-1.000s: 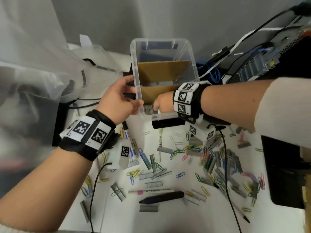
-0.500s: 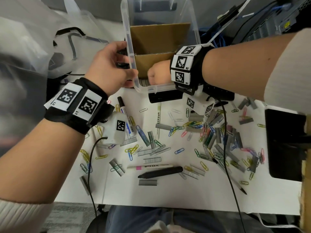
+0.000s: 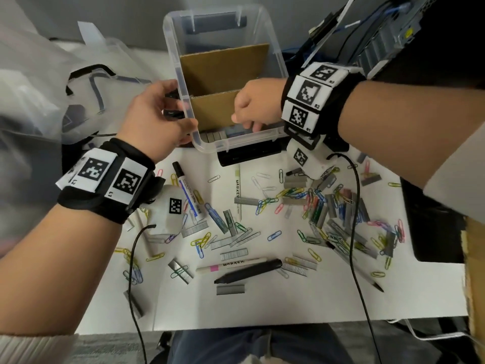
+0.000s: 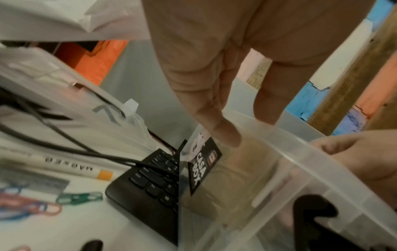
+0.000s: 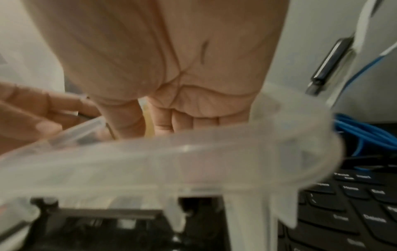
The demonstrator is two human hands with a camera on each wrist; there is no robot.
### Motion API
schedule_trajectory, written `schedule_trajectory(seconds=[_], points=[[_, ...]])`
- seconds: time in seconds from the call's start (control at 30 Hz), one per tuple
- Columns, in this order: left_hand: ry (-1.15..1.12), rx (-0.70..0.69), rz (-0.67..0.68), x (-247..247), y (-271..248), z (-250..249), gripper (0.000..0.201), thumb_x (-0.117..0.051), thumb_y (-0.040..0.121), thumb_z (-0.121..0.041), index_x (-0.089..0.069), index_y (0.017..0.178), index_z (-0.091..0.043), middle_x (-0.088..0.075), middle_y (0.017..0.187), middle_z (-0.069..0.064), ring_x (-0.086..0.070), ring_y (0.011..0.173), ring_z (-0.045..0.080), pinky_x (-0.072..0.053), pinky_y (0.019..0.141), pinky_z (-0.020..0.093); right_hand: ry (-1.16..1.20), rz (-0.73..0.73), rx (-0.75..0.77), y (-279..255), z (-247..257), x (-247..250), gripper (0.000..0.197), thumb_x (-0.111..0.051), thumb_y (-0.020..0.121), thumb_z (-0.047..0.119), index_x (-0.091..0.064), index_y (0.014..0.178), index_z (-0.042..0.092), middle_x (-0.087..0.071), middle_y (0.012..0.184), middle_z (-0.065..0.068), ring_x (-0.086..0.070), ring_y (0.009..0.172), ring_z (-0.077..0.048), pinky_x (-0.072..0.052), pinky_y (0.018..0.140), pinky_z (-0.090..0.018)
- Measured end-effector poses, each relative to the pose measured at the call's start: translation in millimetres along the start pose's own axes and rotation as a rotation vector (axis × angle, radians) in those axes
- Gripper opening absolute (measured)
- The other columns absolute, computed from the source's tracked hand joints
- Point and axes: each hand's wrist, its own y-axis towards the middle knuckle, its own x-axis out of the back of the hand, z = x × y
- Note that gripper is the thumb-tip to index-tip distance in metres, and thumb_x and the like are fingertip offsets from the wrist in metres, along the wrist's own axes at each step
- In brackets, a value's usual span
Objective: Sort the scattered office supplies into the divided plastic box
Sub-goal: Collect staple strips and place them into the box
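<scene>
Your white table (image 3: 262, 306) fills the lower two thirds of the head view. At the upper centre stands the clear divided plastic box (image 3: 273, 51), its near end resting on a black keyboard (image 3: 249, 155). Two cardboard dividers (image 3: 225, 67) cross the box, making three compartments; the nearest one, by the bottom rim, holds a row of grey staple strips (image 3: 215, 136).

Your left hand (image 3: 154, 122) sits at the left centre of the frame and grips the box's near left corner: the thumb lies over the rim, the fingers (image 4: 219, 125) extend down the outer wall beside the label. Your right hand (image 3: 256, 106) reaches into the nearest compartment from the right. Its fingers (image 5: 163, 122) are curled downward behind the rim, but both the head view and the blurred wrist view hide whether they hold anything; you cannot tell the state of this grip.

A crumpled clear plastic bag (image 3: 39, 82) occupies the upper left of the frame.

Across the table, lower centre and right, lie the unsorted supplies: a black marker (image 3: 249, 270) beside a white marker (image 3: 231, 264), a blue-labelled marker (image 3: 190, 193) under your left wrist, further staple strips (image 3: 230, 289), and many coloured paper clips (image 3: 274, 235), densest at the right centre.
</scene>
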Motion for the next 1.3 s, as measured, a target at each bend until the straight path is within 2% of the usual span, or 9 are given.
schedule_trajectory(seconds=[0.17, 0.27, 0.37, 0.5, 0.63, 0.77, 0.97, 1.13, 1.3], points=[[0.379, -0.175, -0.107, 4, -8, 1, 0.061, -0.075, 0.079, -0.023, -0.048, 0.134, -0.020, -0.050, 0.131, 0.003, -0.054, 0.113, 0.017, -0.049, 0.097, 0.040, 0.231, -0.234, 0.095, -42, -14, -1, 0.018, -0.055, 0.090, 0.023, -0.068, 0.089, 0.011, -0.069, 0.080, 0.005, -0.068, 0.078, -0.010, -0.054, 0.082, -0.031], [0.451, -0.418, -0.174, 1, -33, -7, 0.042, -0.071, 0.082, -0.023, -0.055, 0.120, -0.017, -0.053, 0.118, 0.005, -0.053, 0.100, 0.013, -0.049, 0.087, 0.031, 0.325, -0.447, 0.180, -75, -23, -11, 0.008, -0.058, 0.087, 0.016, -0.066, 0.086, 0.014, -0.065, 0.079, 0.001, -0.060, 0.075, -0.011, -0.049, 0.070, -0.018], [0.273, -0.550, 0.048, -16, -71, -15, 0.015, -0.062, 0.086, -0.015, -0.061, 0.101, -0.017, -0.064, 0.089, -0.003, -0.059, 0.075, 0.011, -0.047, 0.069, 0.019, 0.423, -0.510, 0.214, -107, -34, -32, 0.008, -0.059, 0.085, 0.007, -0.064, 0.083, 0.014, -0.064, 0.076, -0.001, -0.057, 0.069, -0.012, -0.048, 0.064, -0.017], [0.403, -0.452, 0.361, -50, -97, 7, 0.014, -0.060, 0.087, -0.013, -0.065, 0.095, -0.023, -0.061, 0.074, -0.011, -0.059, 0.066, 0.004, -0.047, 0.059, 0.016, 0.419, -0.431, 0.166, -136, -52, -77, 0.011, -0.061, 0.085, 0.006, -0.063, 0.083, 0.017, -0.062, 0.074, 0.007, -0.057, 0.067, -0.008, -0.047, 0.063, -0.018], [0.806, -0.190, 0.595, -84, -101, 44, 0.009, -0.057, 0.087, -0.026, -0.058, 0.096, -0.025, -0.059, 0.081, -0.008, -0.053, 0.072, 0.012, -0.040, 0.066, 0.023, 0.221, -0.122, -0.005, -147, -68, -124, 0.011, -0.055, 0.088, 0.013, -0.058, 0.084, 0.023, -0.058, 0.078, 0.009, -0.053, 0.074, -0.010, -0.041, 0.065, -0.024], [1.029, -0.134, 0.583, -106, -106, 56, 0.010, -0.050, 0.091, -0.031, -0.051, 0.096, -0.021, -0.058, 0.101, 0.000, -0.059, 0.092, 0.022, -0.041, 0.072, 0.026, 0.109, 0.153, -0.072, -155, -73, -156, 0.007, -0.051, 0.088, 0.017, -0.052, 0.084, 0.022, -0.054, 0.084, 0.003, -0.047, 0.083, -0.014, -0.038, 0.068, -0.027], [1.160, -0.067, 0.570, -122, -107, 61, 0.022, -0.049, 0.094, -0.028, -0.051, 0.111, -0.015, -0.056, 0.115, 0.005, -0.058, 0.105, 0.026, -0.045, 0.084, 0.034, -0.141, 0.232, -0.068, -164, -66, -181, 0.007, -0.054, 0.088, 0.019, -0.047, 0.089, 0.021, -0.058, 0.100, -0.006, -0.050, 0.080, -0.025, -0.039, 0.068, -0.030], [1.175, -0.030, 0.557, -123, -106, 59, 0.017, -0.047, 0.093, -0.019, -0.052, 0.108, -0.020, -0.058, 0.111, 0.002, -0.058, 0.102, 0.023, -0.048, 0.084, 0.034, -0.182, 0.216, -0.084, -159, -71, -189, 0.016, -0.047, 0.093, 0.015, -0.056, 0.106, 0.013, -0.058, 0.111, -0.010, -0.058, 0.101, -0.030, -0.038, 0.071, -0.032], [1.092, -0.038, 0.527, -118, -104, 60, 0.030, -0.046, 0.087, -0.010, -0.052, 0.112, -0.027, -0.060, 0.113, -0.003, -0.057, 0.101, 0.017, -0.049, 0.087, 0.029, 0.020, 0.114, -0.040, -157, -82, -187, 0.023, -0.046, 0.092, 0.022, -0.038, 0.071, 0.024, -0.051, 0.097, -0.003, -0.050, 0.084, -0.026, -0.037, 0.069, -0.032]])
